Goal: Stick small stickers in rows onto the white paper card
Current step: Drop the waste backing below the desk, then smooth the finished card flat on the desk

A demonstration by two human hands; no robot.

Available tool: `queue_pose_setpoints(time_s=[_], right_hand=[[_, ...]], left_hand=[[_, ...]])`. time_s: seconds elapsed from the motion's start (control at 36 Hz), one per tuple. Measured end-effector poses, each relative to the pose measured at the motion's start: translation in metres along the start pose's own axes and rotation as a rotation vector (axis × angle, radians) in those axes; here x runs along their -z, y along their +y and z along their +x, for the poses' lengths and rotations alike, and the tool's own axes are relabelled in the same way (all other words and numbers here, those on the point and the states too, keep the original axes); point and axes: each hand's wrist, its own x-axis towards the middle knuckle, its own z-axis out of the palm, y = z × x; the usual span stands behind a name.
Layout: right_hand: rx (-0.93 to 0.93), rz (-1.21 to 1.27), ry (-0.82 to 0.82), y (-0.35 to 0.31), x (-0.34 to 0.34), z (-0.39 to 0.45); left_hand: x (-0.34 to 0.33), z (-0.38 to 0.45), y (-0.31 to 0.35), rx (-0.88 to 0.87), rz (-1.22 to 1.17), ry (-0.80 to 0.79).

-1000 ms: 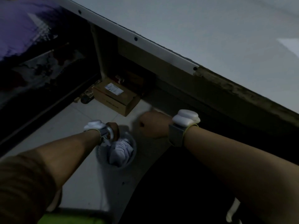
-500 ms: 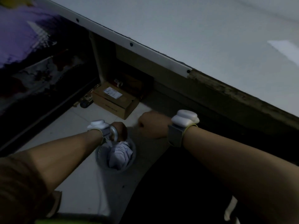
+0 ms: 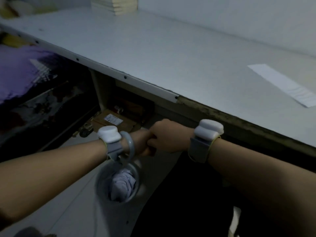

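My left hand and right hand meet knuckle to knuckle, fingers curled, below the surface edge and above a bin of crumpled paper; whether they pinch anything I cannot tell. The card lies well apart on the surface at right. Peeling likely needs a slow nail-edge lift, with scrap dropped straight down. A box sits under the surface, a stack at its far edge

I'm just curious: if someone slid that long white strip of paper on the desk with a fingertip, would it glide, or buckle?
The white paper strip lies flat and looks thin, so it is probably light and floppy. On the smooth desk top it would likely glide, though it may buckle if pushed endwise.
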Motion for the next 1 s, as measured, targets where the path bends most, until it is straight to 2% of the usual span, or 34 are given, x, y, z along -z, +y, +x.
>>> queue_pose_setpoints(time_s=[0.03,0.11,0.19,0.28,0.42,0.53,0.67,0.78,0.89,1.0], right_hand=[[0.023,0.005,0.037,0.002,0.007,-0.007],[0.079,-0.01,0.182,0.013,0.03,-0.035],[0.056,0.035,0.358,0.029,0.053,-0.068],[-0.011,0.153,0.546,0.05,0.073,-0.106],[-0.204,0.087,0.814,0.117,0.094,-0.17],[-0.485,0.062,0.701,0.18,0.096,-0.21],[-0.727,0.099,0.492,0.238,0.093,-0.249],[-0.728,0.042,0.379,0.255,0.084,-0.25],[-0.602,0.035,0.367,0.267,0.078,-0.238],[-0.547,0.049,0.305,0.277,0.075,-0.219]], left_hand=[[0.005,-0.002,0.006,0.001,-0.003,0.007],[0.025,-0.005,0.029,-0.161,0.033,0.013],[0.051,-0.01,0.062,-0.246,-0.065,0.036],[0.076,-0.014,0.097,-0.347,-0.273,0.01],[0.112,0.006,0.164,-0.462,-0.386,0.105],[0.128,0.048,0.207,-0.503,-0.341,0.262],[0.129,0.118,0.257,-0.409,-0.143,0.347],[0.115,0.151,0.283,-0.353,0.003,0.352],[0.101,0.177,0.301,-0.298,0.108,0.288],[0.1,0.199,0.304,-0.29,0.288,0.297]])
